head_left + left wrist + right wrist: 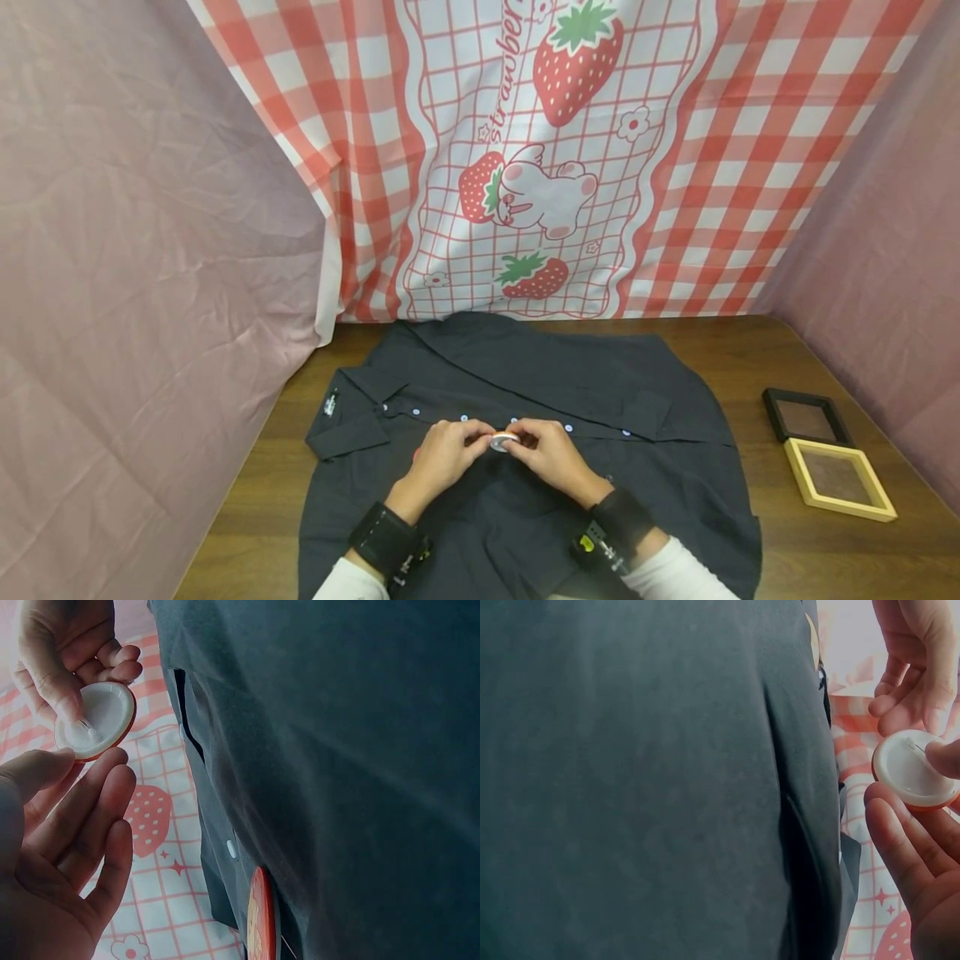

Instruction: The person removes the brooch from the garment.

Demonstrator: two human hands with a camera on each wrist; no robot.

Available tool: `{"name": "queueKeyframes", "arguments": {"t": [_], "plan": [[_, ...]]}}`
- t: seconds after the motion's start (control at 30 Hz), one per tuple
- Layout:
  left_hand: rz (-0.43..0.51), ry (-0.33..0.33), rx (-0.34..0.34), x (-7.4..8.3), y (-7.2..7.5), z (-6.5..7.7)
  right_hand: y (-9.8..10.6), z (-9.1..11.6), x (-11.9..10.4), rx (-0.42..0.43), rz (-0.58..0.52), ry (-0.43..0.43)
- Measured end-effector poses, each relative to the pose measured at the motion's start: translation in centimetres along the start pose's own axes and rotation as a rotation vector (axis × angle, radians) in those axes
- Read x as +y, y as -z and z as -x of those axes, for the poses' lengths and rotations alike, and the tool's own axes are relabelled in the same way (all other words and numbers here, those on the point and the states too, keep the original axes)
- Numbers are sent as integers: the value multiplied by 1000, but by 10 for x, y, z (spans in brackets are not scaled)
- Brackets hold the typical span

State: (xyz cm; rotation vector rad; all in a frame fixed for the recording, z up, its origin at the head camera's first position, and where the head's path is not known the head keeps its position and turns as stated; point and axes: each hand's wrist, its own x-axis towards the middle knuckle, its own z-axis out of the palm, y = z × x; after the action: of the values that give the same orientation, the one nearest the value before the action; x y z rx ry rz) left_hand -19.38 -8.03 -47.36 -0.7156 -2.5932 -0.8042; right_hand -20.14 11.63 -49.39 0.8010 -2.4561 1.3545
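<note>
A round button badge (502,442) with a white back and an orange-red rim is held between my hands, above a dark button-up shirt (660,492). My left hand (446,457) pinches one edge of it with thumb and fingers. From the other side my right hand (551,454) grips the badge, its thumb pressed on the white back beside the thin metal pin (917,745). Another badge, red-faced (260,915), sits on the shirt near my left hand, seen edge-on in the left wrist view; my hand mostly hides it in the head view.
The shirt lies spread on a wooden table (247,508), its collar (348,417) to the left. A black square frame (806,417) and a pale yellow one (840,479) lie at the right. Behind hangs a red-and-white strawberry cloth (540,200); pink drapes (150,292) flank the sides.
</note>
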Motion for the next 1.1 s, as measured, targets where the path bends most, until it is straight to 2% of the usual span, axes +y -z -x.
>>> {"name": "queueKeyframes", "arguments": {"t": [0.5, 0.6, 0.83, 1.1], "plan": [[4, -27, 4, -2, 0, 1, 0, 0, 0, -73, -88, -38], [1, -31, -5, -2, 1, 1, 0, 1, 1, -84, -101, -53], [20, 13, -65, -1, 4, -1, -1, 1, -1, -86, -114, -74], [39, 15, -82, 1, 7, -1, 2, -1, -3, -118, -161, -101]]}}
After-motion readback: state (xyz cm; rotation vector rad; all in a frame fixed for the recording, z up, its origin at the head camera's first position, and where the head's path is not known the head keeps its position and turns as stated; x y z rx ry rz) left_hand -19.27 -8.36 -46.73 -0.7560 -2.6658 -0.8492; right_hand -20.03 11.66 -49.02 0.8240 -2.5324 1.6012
